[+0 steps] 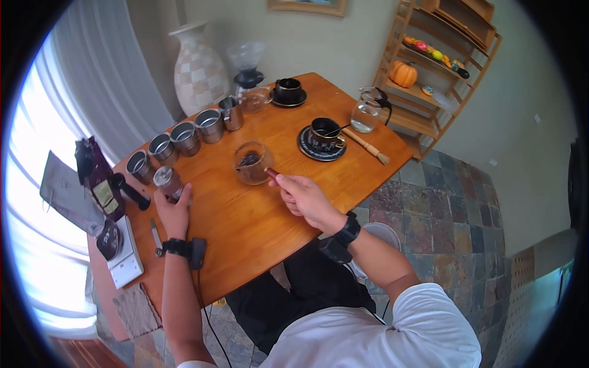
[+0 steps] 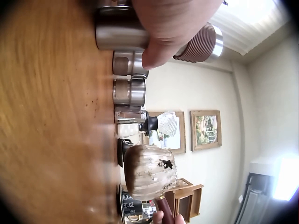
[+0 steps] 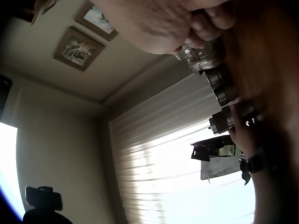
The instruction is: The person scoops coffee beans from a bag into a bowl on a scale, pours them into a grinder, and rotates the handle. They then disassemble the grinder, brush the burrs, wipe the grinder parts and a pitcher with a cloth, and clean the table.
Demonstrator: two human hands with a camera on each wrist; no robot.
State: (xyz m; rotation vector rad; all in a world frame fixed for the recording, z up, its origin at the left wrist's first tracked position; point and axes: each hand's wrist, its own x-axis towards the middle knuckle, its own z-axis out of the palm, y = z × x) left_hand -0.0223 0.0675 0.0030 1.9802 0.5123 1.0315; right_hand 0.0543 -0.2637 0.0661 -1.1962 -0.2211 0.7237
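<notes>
My left hand (image 1: 173,208) grips a metal cylinder with a ribbed band, a hand coffee grinder (image 2: 202,43), upright at the table's left. With my right hand (image 1: 307,199) I hold the reddish-brown handle (image 2: 164,210) of a ribbed glass pot (image 1: 252,172). Dark bits (image 1: 250,159) cling inside this pot, which is near the table's middle. In the right wrist view my right hand (image 3: 159,23) covers the handle, and only part of the glass pot (image 3: 205,58) shows beyond the fingers. Several steel cups (image 1: 185,138) stand in a row beyond the grinder.
A black cup (image 1: 325,132) on its saucer and a wooden brush (image 1: 368,146) lie right, by a glass water jug (image 1: 366,113). A glass dripper (image 1: 247,58) stands at the back. At left are a dark bag (image 1: 101,181) and a white scale (image 1: 126,260).
</notes>
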